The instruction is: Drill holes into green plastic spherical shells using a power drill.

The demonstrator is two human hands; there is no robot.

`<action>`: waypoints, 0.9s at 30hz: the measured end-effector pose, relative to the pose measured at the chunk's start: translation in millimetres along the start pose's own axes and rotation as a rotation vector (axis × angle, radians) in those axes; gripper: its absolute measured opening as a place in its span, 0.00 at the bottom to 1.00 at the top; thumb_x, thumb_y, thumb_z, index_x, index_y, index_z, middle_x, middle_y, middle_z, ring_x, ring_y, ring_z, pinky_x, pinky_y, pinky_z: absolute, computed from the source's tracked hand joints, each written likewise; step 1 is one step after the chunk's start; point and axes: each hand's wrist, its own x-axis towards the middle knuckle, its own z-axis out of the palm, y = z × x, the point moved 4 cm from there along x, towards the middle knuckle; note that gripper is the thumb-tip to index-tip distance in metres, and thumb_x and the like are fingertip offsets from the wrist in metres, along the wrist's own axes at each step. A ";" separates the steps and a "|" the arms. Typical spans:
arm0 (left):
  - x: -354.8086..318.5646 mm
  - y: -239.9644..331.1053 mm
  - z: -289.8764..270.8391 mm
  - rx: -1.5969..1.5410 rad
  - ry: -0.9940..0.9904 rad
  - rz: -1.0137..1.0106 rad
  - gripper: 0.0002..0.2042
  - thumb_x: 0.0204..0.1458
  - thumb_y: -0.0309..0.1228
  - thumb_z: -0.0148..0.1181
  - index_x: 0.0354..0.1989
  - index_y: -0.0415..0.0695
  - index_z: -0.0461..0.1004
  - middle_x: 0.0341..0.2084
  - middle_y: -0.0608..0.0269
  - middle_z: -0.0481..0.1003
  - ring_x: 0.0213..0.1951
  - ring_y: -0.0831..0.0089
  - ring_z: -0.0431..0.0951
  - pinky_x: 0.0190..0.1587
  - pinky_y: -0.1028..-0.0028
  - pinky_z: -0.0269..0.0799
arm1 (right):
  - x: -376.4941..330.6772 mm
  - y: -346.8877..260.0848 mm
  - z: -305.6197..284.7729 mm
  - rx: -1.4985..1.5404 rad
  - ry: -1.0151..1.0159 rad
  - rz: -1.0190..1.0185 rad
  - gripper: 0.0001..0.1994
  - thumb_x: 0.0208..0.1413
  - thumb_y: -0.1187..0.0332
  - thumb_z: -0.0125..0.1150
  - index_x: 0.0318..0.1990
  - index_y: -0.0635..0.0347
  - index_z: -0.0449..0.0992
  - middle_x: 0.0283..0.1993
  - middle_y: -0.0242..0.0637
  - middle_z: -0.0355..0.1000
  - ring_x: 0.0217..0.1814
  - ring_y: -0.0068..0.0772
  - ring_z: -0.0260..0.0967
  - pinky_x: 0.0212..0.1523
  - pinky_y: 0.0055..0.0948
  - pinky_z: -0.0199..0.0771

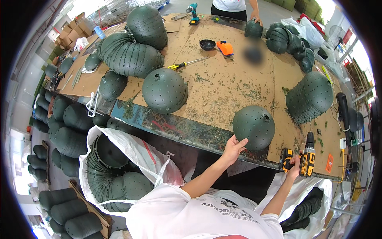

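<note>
A dark green plastic dome (pixel 254 129), dotted with small holes and with a larger hole near its top, sits at the table's near edge. My left hand (pixel 234 149) grips its near left rim, thumb on the outside, the other fingers partly hidden. My right hand (pixel 293 168) is closed round the handle of a yellow and black cordless drill (pixel 307 161). The drill's bit points away from me, apart from the dome. A nested stack of similar domes (pixel 310 97) lies on its side beyond the drill. Another dome stack (pixel 165 91) stands to the left of my dome.
Green shavings litter the cardboard-covered table (pixel 223 91). On it lie a screwdriver (pixel 187 63), a black bowl (pixel 207 44), an orange object (pixel 225 48) and a teal drill (pixel 193 14). Across the table, a person's hand (pixel 256 16) touches another dome. A white sack (pixel 159 159) holds nested domes.
</note>
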 end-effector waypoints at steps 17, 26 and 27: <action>45.0 10.9 53.0 0.028 -0.226 -0.100 0.16 0.61 0.31 0.59 0.56 0.47 0.67 0.53 0.65 0.73 0.54 0.68 0.75 0.57 0.61 0.73 | 13.8 -19.0 12.8 -0.224 0.001 -0.130 0.10 0.61 0.69 0.57 0.28 0.61 0.70 0.21 0.27 0.61 0.24 0.19 0.57 0.29 0.23 0.58; 45.1 8.6 33.8 0.097 -0.186 -0.160 0.19 0.62 0.37 0.58 0.57 0.42 0.67 0.55 0.61 0.73 0.58 0.63 0.73 0.63 0.60 0.70 | 8.2 -19.5 16.4 -0.288 0.043 -0.308 0.08 0.58 0.69 0.63 0.29 0.59 0.74 0.22 0.26 0.68 0.22 0.18 0.64 0.25 0.23 0.65; 46.4 9.6 31.7 0.090 -0.178 -0.153 0.19 0.62 0.37 0.58 0.57 0.42 0.67 0.55 0.61 0.73 0.58 0.63 0.73 0.63 0.60 0.70 | 7.6 -18.9 16.3 -0.284 0.050 -0.313 0.06 0.58 0.70 0.63 0.30 0.60 0.75 0.22 0.27 0.68 0.22 0.18 0.64 0.25 0.23 0.65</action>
